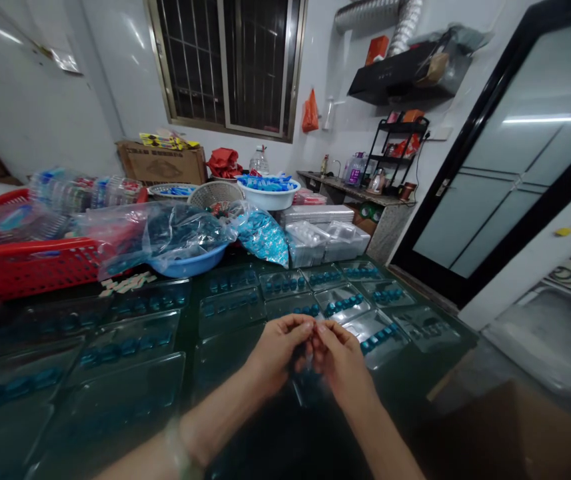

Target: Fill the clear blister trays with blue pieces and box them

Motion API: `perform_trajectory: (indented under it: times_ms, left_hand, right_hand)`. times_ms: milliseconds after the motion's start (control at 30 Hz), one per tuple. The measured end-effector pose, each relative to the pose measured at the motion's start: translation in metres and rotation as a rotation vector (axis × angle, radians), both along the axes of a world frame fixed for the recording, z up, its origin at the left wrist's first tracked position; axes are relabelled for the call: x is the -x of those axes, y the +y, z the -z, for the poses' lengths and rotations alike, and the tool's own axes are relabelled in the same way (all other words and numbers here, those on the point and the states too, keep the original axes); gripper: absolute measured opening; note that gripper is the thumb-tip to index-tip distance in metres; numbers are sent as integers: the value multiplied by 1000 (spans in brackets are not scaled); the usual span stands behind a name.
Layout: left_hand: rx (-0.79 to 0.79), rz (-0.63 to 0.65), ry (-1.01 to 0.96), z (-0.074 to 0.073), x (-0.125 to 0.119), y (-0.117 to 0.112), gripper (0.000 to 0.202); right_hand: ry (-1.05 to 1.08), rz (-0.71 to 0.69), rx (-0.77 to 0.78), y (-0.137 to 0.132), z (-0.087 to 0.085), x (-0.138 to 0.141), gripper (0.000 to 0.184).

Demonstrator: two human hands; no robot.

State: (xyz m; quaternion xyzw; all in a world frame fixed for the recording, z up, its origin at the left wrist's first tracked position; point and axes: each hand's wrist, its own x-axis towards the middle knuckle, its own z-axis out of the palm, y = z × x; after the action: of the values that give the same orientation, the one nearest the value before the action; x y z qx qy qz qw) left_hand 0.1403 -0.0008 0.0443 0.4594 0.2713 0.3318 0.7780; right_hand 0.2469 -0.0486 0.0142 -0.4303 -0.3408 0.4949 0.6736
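Across the dark green tabletop (405, 383): clear trays (135, 340) set out in rows, left, centre and right. Stage, by judgement: well advanced. Done, as far as visible: most trays carry a row of small blue pieces (342, 303). Left, by judgement: one centre tray (230, 350), partly behind the person's arm, with no row made out; contents of the nearest left trays too dim to settle. Stock to the rear: one plastic bag of blue goods (264, 235); beside it, stacked clear packaging (321, 241).

Hands, two, bare, meeting above the near tabletop. Left hand (278, 343): thumb and index drawn together, tips pinched. Right hand (342, 357): likewise, its tips touching or nearly touching the left's. Anything gripped between the fingers: too small and covered to tell. Translucent item (305, 392), one, blurred: directly below the fingers, between the two hands; whether hanging from them or lying on the tabletop, cannot be told
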Motion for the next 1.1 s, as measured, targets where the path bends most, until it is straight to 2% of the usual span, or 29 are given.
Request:
perform_trajectory:
  times_ms: [133,233,333,400,467,600,700,800,867,1000,1100]
  left_hand:
    - [66,-107,46,6,2,11,13]
    - [85,-115,90,9,17,20,15]
    - [71,-51,155,9,32,23,15]
    - [50,8,197,9,36,20,17]
    - [18,67,231,9,34,14,19]
    - [-66,187,296,12,20,-6,21]
    - [-100,240,340,15,14,-16,21]
    - [-103,254,377,17,14,-20,20]
    - [-88,253,394,17,15,-23,19]
    - [-84,267,495,16,12,-35,19]
    - [-273,268,510,14,8,-46,21]
  right_hand:
    - [-242,154,-11,-7,2,-11,17]
    - [-539,203,34,-31,6,-31,15]
    - [-871,107,84,-66,14,-43,11]
    - [-1099,-9,130,-87,22,-41,10]
    - [-1292,-65,211,-101,32,-34,12]
    - [-1506,51,298,-105,51,-18,26]
    - [-1564,41,272,-98,56,-13,26]
    - [-1509,18,245,-94,56,-15,18]
    - [-1349,53,216,-94,54,-20,15]
    - [-694,81,233,-96,50,-27,13]
    - [-210,24,287,-95,46,-29,17]
